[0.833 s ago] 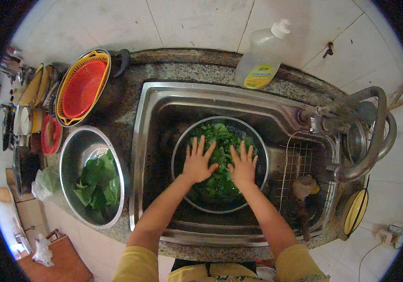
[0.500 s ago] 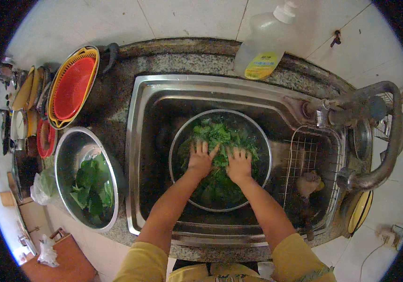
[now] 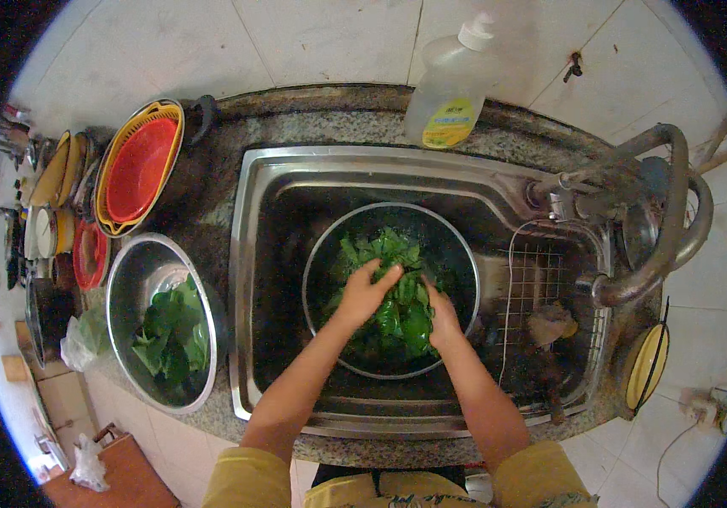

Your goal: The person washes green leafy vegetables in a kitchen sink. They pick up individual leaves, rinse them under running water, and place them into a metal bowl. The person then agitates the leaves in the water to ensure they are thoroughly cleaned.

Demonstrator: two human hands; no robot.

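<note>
Dark leafy greens (image 3: 390,315) are bunched between my two hands, inside a round metal bowl (image 3: 306,292) that stands in the sink. My left hand (image 3: 365,298) grips the bunch from its left side, thumb stretched across the top and fingers partly hidden by leaves. On the right side, my right hand (image 3: 442,320) is cupped against the leaves; most of its fingertips are lost among them. Water around the greens looks dark within the bowl.
The steel sink (image 3: 242,339) has a wire rack (image 3: 541,271) and a curved faucet (image 3: 677,220) at its right. Another metal bowl (image 3: 114,339) with leaves stands left, below red and yellow baskets (image 3: 139,165). A clear pump bottle (image 3: 450,93) stands behind the sink.
My hands were spread flat, pressing on the greens. Now they have turned inward and gathered the leaves into a bunch between them. The view has shifted slightly.
</note>
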